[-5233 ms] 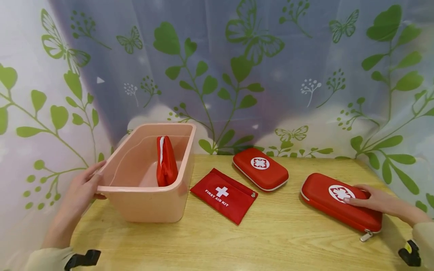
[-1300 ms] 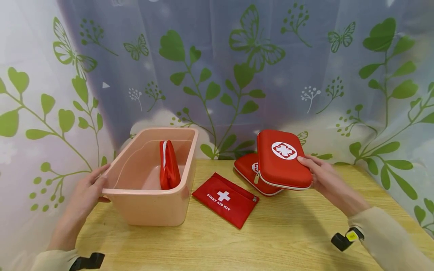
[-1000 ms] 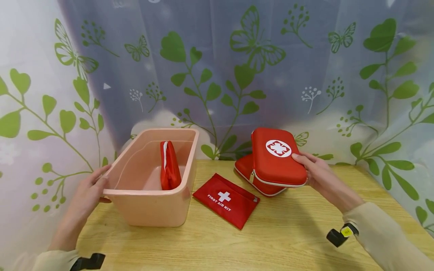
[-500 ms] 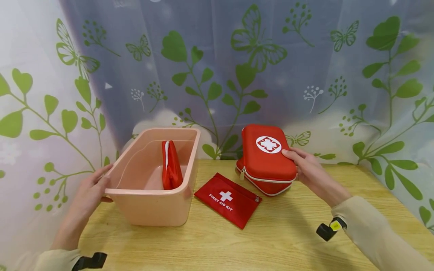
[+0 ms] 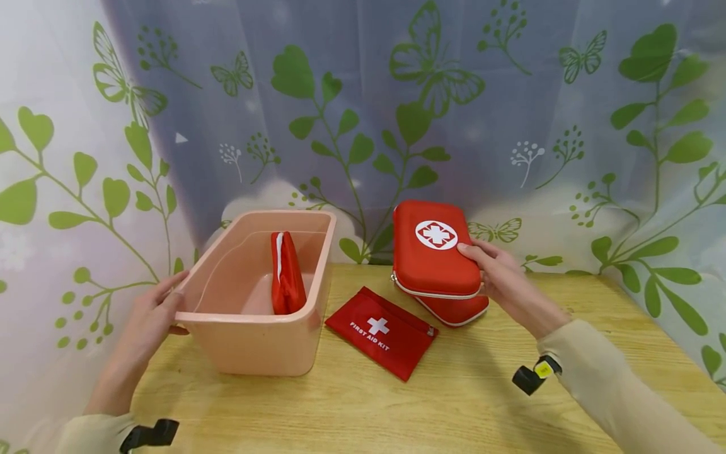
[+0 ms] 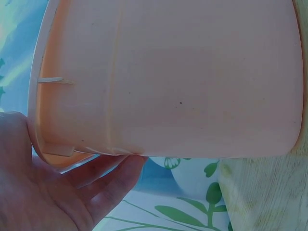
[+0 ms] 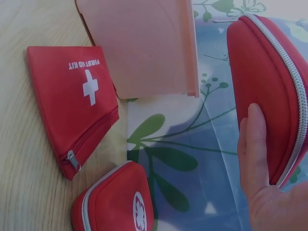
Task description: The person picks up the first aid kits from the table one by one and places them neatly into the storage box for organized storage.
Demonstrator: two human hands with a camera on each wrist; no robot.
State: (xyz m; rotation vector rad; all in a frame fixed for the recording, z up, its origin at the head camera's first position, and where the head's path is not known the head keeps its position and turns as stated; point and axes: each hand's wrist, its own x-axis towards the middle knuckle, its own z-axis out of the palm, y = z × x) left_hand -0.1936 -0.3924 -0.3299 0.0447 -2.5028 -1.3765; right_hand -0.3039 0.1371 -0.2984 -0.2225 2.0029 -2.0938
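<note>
My left hand (image 5: 142,325) grips the near left corner of a pink plastic bin (image 5: 255,345); in the left wrist view its fingers (image 6: 113,180) curl below the rim. Inside the bin a red zippered pouch (image 5: 288,280) stands on edge against the right wall. My right hand (image 5: 510,280) holds a red hard-shell first aid case (image 5: 437,268) by its right side, thumb on top. That case is raised and tilted, partly hiding a second red case (image 5: 462,309) on the table. The right wrist view shows daylight between the held case (image 7: 262,79) and the lower one (image 7: 118,199).
A flat red pouch (image 5: 374,340) marked "FIRST AID KIT" lies on the wooden table (image 5: 363,413) between the bin and the lower case. A patterned curtain (image 5: 351,94) hangs behind and along the sides of the table.
My right hand has lifted the larger case from the table's right side and carried it left over the other case, rising slightly lately. The left hand has stayed on the bin's corner.
</note>
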